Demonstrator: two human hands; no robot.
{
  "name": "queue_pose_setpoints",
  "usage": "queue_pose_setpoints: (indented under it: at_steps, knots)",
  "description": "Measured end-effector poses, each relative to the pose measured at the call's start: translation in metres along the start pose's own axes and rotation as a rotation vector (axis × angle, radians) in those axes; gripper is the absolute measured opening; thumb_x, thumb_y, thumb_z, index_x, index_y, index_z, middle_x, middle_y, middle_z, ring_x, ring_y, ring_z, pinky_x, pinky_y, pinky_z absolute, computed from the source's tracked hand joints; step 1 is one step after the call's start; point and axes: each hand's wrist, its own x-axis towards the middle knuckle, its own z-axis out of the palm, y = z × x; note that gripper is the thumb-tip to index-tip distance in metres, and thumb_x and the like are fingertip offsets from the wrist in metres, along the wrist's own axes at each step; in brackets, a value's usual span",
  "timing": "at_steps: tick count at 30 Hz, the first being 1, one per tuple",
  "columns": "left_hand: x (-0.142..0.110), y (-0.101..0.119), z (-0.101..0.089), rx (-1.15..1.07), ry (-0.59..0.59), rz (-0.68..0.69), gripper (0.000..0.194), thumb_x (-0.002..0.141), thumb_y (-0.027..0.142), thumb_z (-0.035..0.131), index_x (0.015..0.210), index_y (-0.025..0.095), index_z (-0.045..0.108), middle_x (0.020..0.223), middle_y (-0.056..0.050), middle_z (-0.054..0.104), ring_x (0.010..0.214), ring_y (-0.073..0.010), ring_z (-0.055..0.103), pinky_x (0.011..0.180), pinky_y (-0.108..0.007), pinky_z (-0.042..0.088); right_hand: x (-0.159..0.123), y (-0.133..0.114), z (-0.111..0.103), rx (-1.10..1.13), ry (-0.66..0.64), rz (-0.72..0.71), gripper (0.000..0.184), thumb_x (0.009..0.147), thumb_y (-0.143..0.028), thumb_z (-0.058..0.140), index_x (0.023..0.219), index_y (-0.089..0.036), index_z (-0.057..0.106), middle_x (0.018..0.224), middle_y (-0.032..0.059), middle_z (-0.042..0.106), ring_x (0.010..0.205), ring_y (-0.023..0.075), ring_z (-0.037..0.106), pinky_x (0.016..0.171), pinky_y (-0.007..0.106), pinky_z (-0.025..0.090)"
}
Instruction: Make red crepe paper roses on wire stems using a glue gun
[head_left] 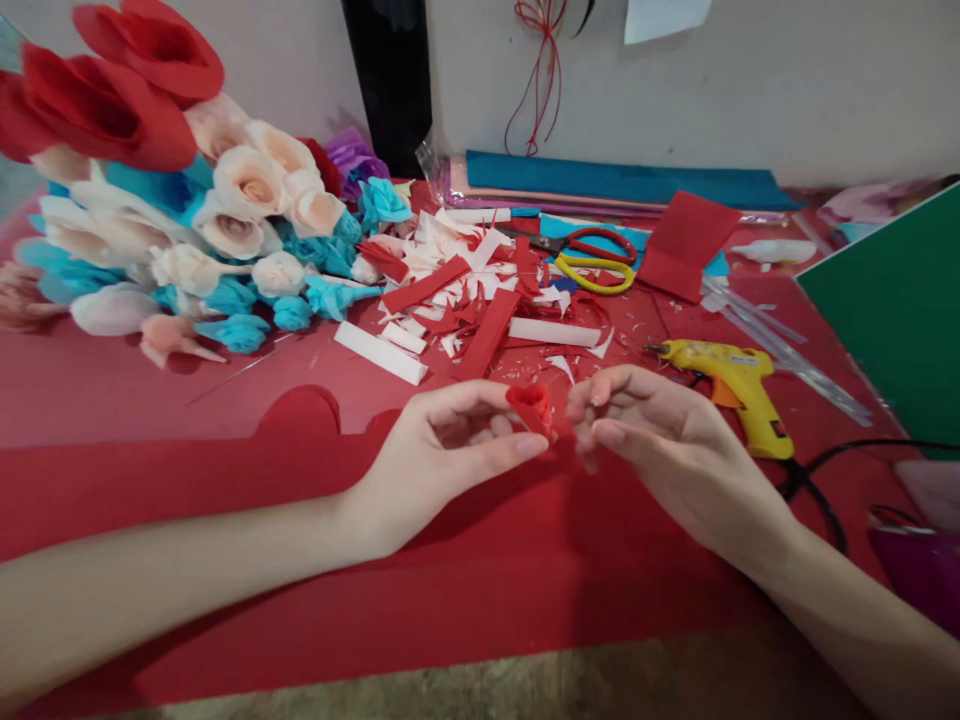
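Note:
Between the thumb and fingers of my left hand (pixel 457 440) is a small rolled red paper flower (pixel 531 403), its open top facing up. Just to the right of it, my right hand (pixel 652 440) hovers with thumb and fingers curved and apart, nothing seen between them. Both hands are above the red table covering (pixel 465 610). Red paper pieces with rounded edges (pixel 300 410) lie behind my left wrist. A yellow glue gun (pixel 731 385) rests on its side beyond my right hand.
Finished paper flowers (pixel 247 190) in red, white and blue crowd the left. Red and white paper scraps (pixel 487 310) spread across the middle back, beside scissors (pixel 596 265) with red and yellow handles. Clear glue sticks (pixel 795 350), a black cord (pixel 825 500) and a green board (pixel 892 310) are on the right.

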Motion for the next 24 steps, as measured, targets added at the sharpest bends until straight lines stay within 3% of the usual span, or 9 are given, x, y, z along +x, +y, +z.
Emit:
queue_pose_setpoints:
  at_steps: [3, 6, 10, 13, 16, 19, 24]
  knots:
    - [0.003, 0.001, -0.002, 0.071, 0.028, 0.07, 0.012, 0.069, 0.021, 0.071, 0.08, 0.02, 0.066, 0.074, 0.002, 0.065, 0.07, -0.0088, 0.059, 0.066, -0.017, 0.049, -0.001, -0.002, 0.004, 0.056, -0.174, 0.068, 0.015, 0.084, -0.02, 0.057, 0.094, -0.019, 0.047, 0.093, 0.002, 0.057, 0.086, 0.0102, 0.056, 0.079, 0.025, 0.043]
    - [0.006, 0.001, -0.004, 0.199, 0.047, 0.13, 0.012, 0.071, 0.024, 0.07, 0.079, 0.018, 0.064, 0.08, 0.0, 0.063, 0.076, -0.0108, 0.058, 0.072, -0.02, 0.048, -0.003, -0.001, 0.008, 0.038, -0.269, 0.188, 0.02, 0.087, -0.023, 0.052, 0.105, -0.018, 0.044, 0.082, 0.0009, 0.057, 0.073, 0.0091, 0.052, 0.07, 0.025, 0.04]
    - [0.009, 0.004, -0.006, 0.438, -0.056, 0.238, 0.015, 0.074, 0.027, 0.067, 0.085, 0.017, 0.064, 0.09, -0.003, 0.063, 0.086, -0.0137, 0.058, 0.079, -0.024, 0.046, -0.004, 0.002, 0.01, 0.128, -0.216, 0.246, 0.014, 0.086, -0.024, 0.054, 0.096, -0.015, 0.051, 0.063, -0.0045, 0.044, 0.056, 0.0058, 0.037, 0.054, 0.022, 0.028]
    - [0.01, 0.008, -0.008, 0.707, -0.111, 0.482, 0.025, 0.072, 0.026, 0.069, 0.095, 0.018, 0.063, 0.099, -0.006, 0.062, 0.096, -0.0165, 0.056, 0.087, -0.029, 0.043, -0.005, 0.001, 0.01, 0.214, -0.182, 0.222, 0.011, 0.085, -0.023, 0.054, 0.088, -0.014, 0.057, 0.058, -0.0056, 0.036, 0.052, 0.0051, 0.028, 0.05, 0.023, 0.021]
    - [0.01, 0.015, -0.009, 0.95, -0.134, 0.75, 0.019, 0.071, 0.023, 0.07, 0.089, 0.017, 0.066, 0.089, -0.005, 0.066, 0.085, -0.0163, 0.055, 0.081, -0.03, 0.043, -0.005, -0.001, 0.01, 0.317, -0.197, 0.233, 0.011, 0.087, -0.022, 0.051, 0.09, -0.014, 0.059, 0.055, -0.0064, 0.031, 0.049, 0.005, 0.023, 0.049, 0.024, 0.018]
    - [0.01, 0.021, -0.008, 1.027, -0.137, 0.904, 0.011, 0.071, 0.021, 0.069, 0.082, 0.019, 0.068, 0.078, -0.005, 0.069, 0.077, -0.0171, 0.054, 0.073, -0.032, 0.045, -0.007, 0.0, 0.011, 0.403, -0.226, 0.253, 0.01, 0.087, -0.018, 0.05, 0.085, -0.013, 0.059, 0.055, -0.0064, 0.031, 0.049, 0.0042, 0.024, 0.048, 0.023, 0.018]
    - [0.01, 0.026, -0.008, 1.065, -0.162, 1.011, 0.007, 0.07, 0.022, 0.07, 0.077, 0.023, 0.07, 0.07, -0.001, 0.071, 0.07, -0.0178, 0.054, 0.072, -0.036, 0.044, -0.01, 0.002, 0.013, 0.433, -0.256, 0.276, 0.013, 0.089, -0.018, 0.047, 0.086, -0.013, 0.059, 0.056, -0.0063, 0.026, 0.049, 0.0048, 0.022, 0.049, 0.023, 0.019]
